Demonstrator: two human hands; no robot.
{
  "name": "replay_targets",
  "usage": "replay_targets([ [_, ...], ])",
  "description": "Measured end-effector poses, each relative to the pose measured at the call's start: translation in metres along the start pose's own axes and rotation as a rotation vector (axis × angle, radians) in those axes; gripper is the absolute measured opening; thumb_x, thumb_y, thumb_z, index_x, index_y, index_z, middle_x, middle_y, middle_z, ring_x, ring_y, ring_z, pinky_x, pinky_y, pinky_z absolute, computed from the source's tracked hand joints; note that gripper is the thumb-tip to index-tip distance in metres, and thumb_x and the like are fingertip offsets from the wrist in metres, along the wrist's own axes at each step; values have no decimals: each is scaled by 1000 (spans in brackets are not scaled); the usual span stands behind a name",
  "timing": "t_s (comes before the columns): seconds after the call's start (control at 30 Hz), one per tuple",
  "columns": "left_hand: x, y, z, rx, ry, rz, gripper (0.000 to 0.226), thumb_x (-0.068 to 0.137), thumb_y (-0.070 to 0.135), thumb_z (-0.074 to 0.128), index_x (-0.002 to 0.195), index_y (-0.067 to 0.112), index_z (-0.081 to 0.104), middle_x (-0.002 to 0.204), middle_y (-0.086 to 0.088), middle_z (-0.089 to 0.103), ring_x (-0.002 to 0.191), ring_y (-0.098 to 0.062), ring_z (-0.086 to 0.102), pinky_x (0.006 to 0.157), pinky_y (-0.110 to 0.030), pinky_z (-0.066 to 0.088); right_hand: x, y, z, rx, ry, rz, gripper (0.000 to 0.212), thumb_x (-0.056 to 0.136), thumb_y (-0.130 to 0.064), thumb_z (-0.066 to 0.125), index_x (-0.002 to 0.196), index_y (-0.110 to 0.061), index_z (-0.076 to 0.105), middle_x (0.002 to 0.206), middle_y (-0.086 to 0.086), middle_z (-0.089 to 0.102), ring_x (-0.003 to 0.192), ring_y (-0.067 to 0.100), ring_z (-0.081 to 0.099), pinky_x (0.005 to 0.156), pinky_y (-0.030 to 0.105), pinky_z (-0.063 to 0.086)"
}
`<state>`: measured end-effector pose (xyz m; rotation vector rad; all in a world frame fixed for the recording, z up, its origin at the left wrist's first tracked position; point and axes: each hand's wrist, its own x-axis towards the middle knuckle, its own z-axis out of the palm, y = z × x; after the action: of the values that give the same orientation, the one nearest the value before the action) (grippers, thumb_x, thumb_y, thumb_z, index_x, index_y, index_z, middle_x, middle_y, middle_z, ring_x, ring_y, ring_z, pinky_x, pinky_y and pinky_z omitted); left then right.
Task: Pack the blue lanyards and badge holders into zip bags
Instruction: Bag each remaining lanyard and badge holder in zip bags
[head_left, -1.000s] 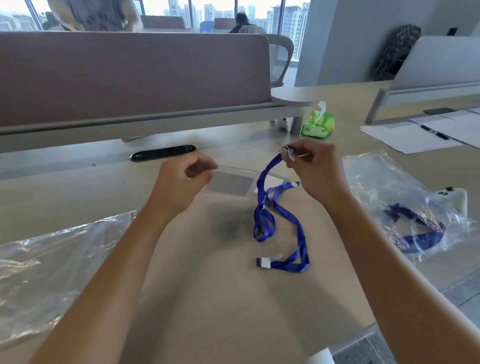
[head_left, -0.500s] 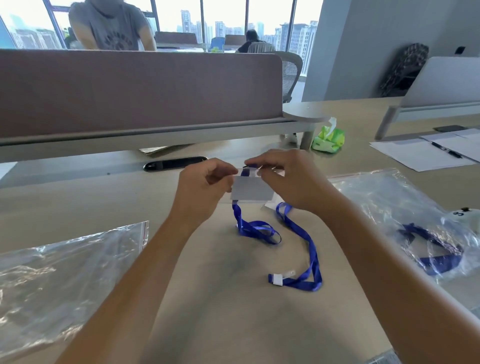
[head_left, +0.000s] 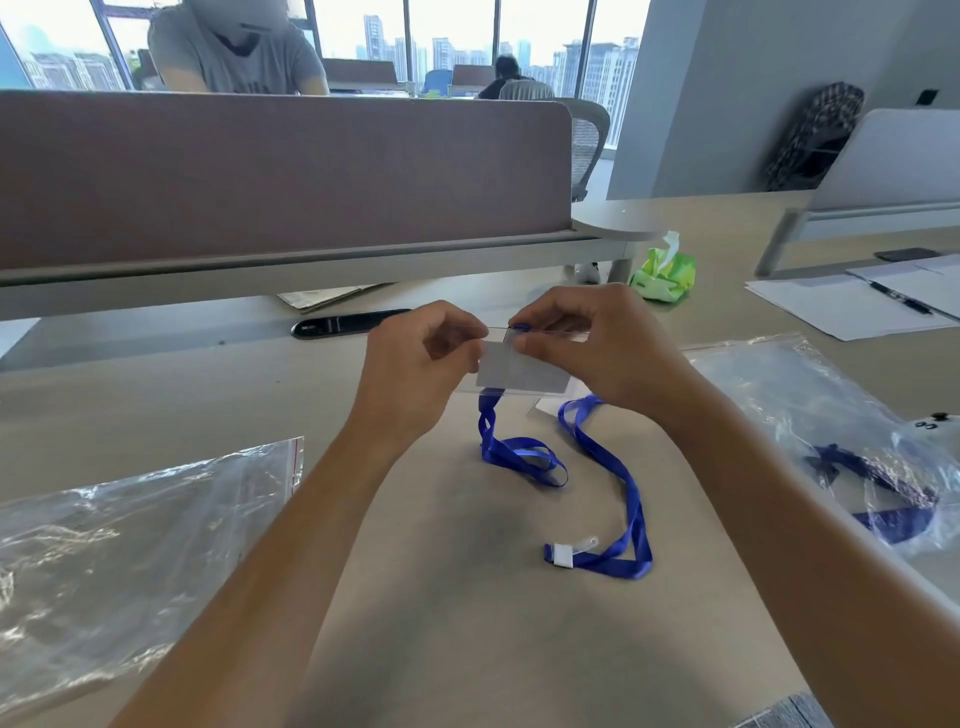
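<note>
The badge holder (head_left: 519, 371) is held above the counter (head_left: 467, 623), pinched at its top edge by both hands — left (head_left: 415, 369), right (head_left: 597, 353). The blue lanyard (head_left: 613, 483) trails below it. Judged step: clipping lanyard to holder — next, into the empty zip bag (head_left: 130, 545) at near left.

Both forearms come up from the bottom edge, left one from about 7 o'clock, right one from about 4 o'clock, and meet near the middle. Left hand (head_left: 415, 371) has its fingers curled, thumb and forefinger pinching at its 2 o'clock side. Right hand (head_left: 592, 348) is knuckles-up, fingers bent, pinching at its 9 o'clock side. Fingertips nearly touch each other.
</note>
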<state>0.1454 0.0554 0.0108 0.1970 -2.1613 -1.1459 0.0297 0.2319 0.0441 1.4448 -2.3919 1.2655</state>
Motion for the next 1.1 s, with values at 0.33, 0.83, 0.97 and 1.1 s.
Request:
replay_targets([
  [0.33,-1,8,-2,82,-28,34,18,86,13,78,103,18,73,89,6,72,79,-15,70,74,-29,60,3,-2,-3,-25,-22,18,18,85,-26,80,102,-22,81,90,-13,76,84,-3,68,77,9,51],
  [0.83,-1,4,4,177,-76,76,21,82,30,82,100,20,77,86,10,70,77,-5,63,69,-9,46,1,-10,-3,63,-36,10,17,84,-18,83,101,-20,83,86,-15,78,79,0,73,77,11,54],
  [0.97,-1,2,7,134,-73,47,19,83,26,82,100,17,78,84,9,70,73,-4,63,68,-9,45,0,-12,-3,59,-30,8,17,83,-19,84,100,-23,82,87,-14,78,81,3,74,79,13,56],
  [1.1,-1,0,9,112,-89,15,19,83,26,82,100,18,78,81,13,69,70,3,61,66,-4,43,-2,-12,-1,84,-9,34,17,83,-19,85,100,-22,83,87,-13,79,82,3,74,81,16,57],
])
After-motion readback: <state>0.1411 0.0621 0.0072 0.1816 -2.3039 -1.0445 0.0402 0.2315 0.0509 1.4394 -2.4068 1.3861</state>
